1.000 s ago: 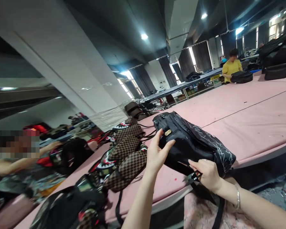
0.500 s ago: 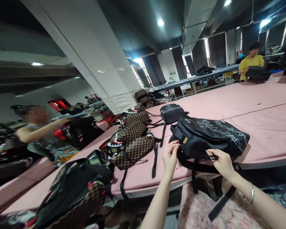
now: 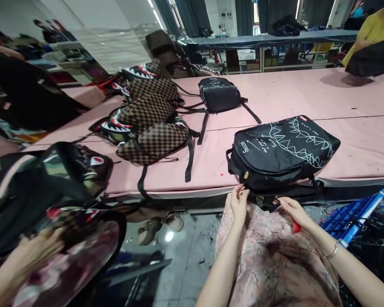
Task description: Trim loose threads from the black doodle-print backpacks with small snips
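Note:
A black backpack (image 3: 269, 149) with white scribbled print and a small gold tag lies on its back on the pink table, near the front edge. My left hand (image 3: 239, 204) is closed in a pinch at the bag's lower left corner; what its fingertips hold is too small to make out. Just below the bag's near side, my right hand (image 3: 294, 211) is closed around a small dark tool (image 3: 277, 201). A red end (image 3: 296, 226) of it shows under the palm. Black straps hang at the table edge between my hands.
Brown checkered backpacks (image 3: 153, 102) with shark-mouth prints lie to the left, and a smaller black bag (image 3: 219, 94) behind. A co-worker's hand (image 3: 40, 251) rests by a bag at lower left. A blue crate (image 3: 355, 217) stands at right. Another person in yellow (image 3: 369, 34) holds a black bag.
The view has tilted down and turned. The backpack has tipped so its printed front faces up more. My hands have dropped to its near edge, still pinched. A co-worker's hand has appeared at lower left.

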`<state>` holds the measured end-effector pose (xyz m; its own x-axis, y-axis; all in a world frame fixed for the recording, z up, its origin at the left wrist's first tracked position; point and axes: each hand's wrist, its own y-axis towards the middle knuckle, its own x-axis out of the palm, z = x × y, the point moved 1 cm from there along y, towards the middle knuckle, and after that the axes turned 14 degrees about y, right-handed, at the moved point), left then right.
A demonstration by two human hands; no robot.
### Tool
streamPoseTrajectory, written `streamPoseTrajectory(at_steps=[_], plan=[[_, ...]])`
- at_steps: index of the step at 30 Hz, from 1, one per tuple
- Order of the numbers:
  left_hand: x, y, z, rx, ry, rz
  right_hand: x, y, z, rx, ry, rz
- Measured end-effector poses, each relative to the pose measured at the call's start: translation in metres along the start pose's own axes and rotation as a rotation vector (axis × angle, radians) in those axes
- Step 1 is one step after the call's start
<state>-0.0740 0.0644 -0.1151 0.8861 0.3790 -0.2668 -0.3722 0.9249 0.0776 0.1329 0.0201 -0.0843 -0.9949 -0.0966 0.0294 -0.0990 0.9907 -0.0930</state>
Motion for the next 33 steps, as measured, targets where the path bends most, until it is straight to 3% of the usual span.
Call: streamPoseTrajectory(at_steps=[3,6,11,21,29,33], plan=[[0.005,0.008,0.009,0.000,0.008,-0.009,0.020,0.010,0.000,0.252,0.336,-0.093],[0.006,0.017,0.017,0.008,0.028,-0.017,0.043,0.023,-0.006,0.329,0.498,-0.136],[0.001,0.026,0.019,0.019,-0.010,-0.099,0.066,0.039,-0.008,0.374,0.545,-0.092],[0.000,0.028,0.017,-0.045,-0.153,-0.185,0.078,0.050,-0.010,0.409,0.533,-0.028],[-0.007,0.030,0.015,-0.163,-0.276,-0.130,0.085,0.048,-0.010,0.398,0.563,0.010],[-0.023,0.063,0.023,-0.254,-0.382,-0.067,0.083,0.033,-0.022,0.312,0.529,-0.075]])
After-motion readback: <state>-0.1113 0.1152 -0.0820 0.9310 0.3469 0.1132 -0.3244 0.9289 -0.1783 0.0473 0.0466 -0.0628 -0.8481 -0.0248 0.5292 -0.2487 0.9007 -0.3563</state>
